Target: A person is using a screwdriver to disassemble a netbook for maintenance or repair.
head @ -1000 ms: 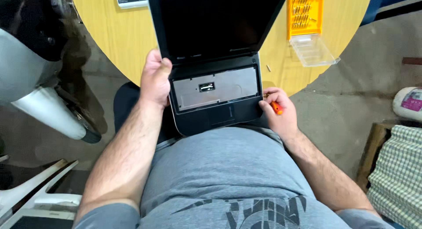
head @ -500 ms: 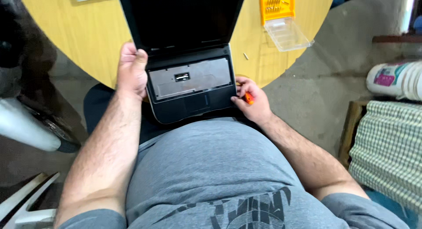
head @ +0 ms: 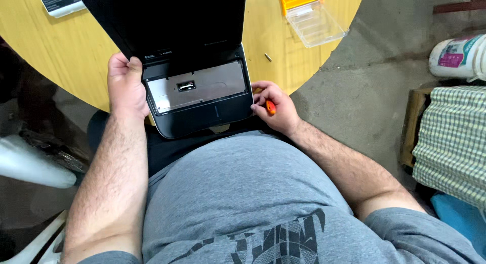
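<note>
opened laptop held at the table edge

the open black laptop with its keyboard removed, bare grey metal tray exposed (head: 195,92), rests on the lap against the round yellow wooden table (head: 61,51). the left hand (head: 125,87), at 9 o'clock of the base, is clamped on its left edge. the right hand (head: 276,109), at 3 o'clock, is closed around an orange-handled tool (head: 271,107) and touches the right edge. a clear plastic lid (head: 316,23) lies at 1 o'clock.
</note>
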